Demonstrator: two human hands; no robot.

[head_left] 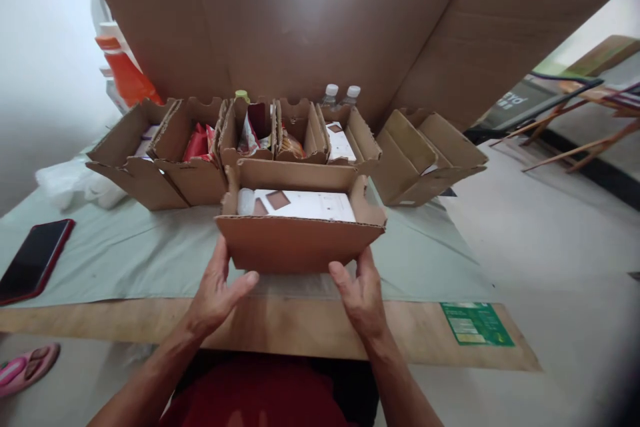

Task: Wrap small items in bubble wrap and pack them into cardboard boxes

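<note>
— What does your feed show at the front?

— The near cardboard box (300,243) sits on the pale green cloth at the front of the tabletop (150,253). My left hand (215,290) is spread open at its lower left corner, with the thumb stretched along under the front wall. My right hand (363,293) is open too, fingers up against the lower right corner. Neither hand is closed around anything.

— What's inside it?

— A white carton (305,205) lying flat, with brown cut-outs on top.

— And behind?

— A row of open boxes, side by side and touching. I see red packets (199,142) in the second from the left, a snack bag (249,137) in the next, an orange-brown pack (290,145) beside that, and a white card (340,142) in the fifth. A tipped box (425,160) lies apart to the right. I can't tell what it holds.
</note>
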